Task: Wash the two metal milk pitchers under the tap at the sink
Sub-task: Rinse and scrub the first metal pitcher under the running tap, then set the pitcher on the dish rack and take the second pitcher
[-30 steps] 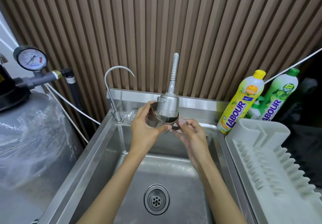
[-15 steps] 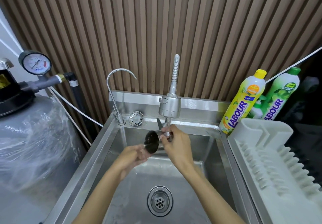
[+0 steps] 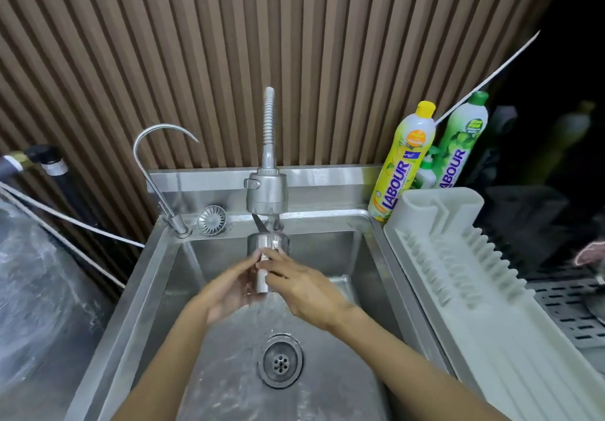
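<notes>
Both hands cover much of the pitcher (image 3: 270,244), which is blurry under running water (image 3: 274,224). The left hand (image 3: 226,293) cups it underneath; the right hand (image 3: 304,286) grips its side.

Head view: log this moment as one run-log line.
step: rinse | milk pitcher under running tap, over sink | left hand holds it | right hand on its side

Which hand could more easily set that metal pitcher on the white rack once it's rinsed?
Probably the right hand: it holds the pitcher on the side nearest the drying rack, which sits right of the sink. The left hand, cupping the pitcher's other side, would have to reach across.
</notes>
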The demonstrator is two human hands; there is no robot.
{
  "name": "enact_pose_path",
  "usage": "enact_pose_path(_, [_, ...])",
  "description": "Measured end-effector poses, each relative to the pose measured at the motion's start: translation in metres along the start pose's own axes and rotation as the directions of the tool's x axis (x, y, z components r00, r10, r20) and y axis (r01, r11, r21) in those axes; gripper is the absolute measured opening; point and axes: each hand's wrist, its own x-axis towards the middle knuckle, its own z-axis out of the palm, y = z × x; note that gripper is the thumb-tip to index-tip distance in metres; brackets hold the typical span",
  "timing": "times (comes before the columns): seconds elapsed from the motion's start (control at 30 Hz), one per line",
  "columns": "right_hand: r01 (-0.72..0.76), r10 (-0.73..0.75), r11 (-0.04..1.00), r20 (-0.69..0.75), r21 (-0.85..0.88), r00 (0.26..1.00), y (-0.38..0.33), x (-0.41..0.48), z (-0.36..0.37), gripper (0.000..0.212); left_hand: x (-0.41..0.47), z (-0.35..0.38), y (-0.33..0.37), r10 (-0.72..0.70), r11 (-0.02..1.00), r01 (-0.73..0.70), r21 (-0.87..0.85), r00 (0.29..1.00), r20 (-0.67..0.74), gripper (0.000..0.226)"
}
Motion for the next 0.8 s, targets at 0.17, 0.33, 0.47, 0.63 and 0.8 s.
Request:
enact_pose_path(0.17, [-0.087,0.087,0.995,-0.001,-0.042,0.996,0.013,-0.039,-0.006,0.015,0.01,0.027,-0.011,-0.027,0.993,0.024,0.118,0.999,0.023,0.054])
enact_pose_path(0.33, [-0.581,0.615,0.728,0.027,0.363,0.788,0.022,-0.072,-0.035,0.059,0.03,0.091,-0.011,0.119,0.985,-0.116,0.126,0.993,-0.01,0.065])
enact_pose_path(0.47, [-0.631,0.819,0.468,-0.035,0.619,0.573,0.042,-0.09,-0.082,0.077,0.046,0.162,0.0,0.268,0.94,-0.26,0.223,0.963,-0.007,0.068])
enact_pose_path(0.63, [-0.758,0.848,0.483,-0.019,0.438,0.529,0.084,-0.127,-0.149,0.085,0.07,0.245,0.006,0.445,0.825,-0.424,0.374,0.895,0.035,0.066])
enact_pose_path(0.8, [-0.869,0.889,0.457,-0.065,0.189,0.454,0.124,-0.165,-0.186,0.092,0.093,0.3,-0.004,0.393,0.842,-0.421,0.337,0.907,0.151,0.048])
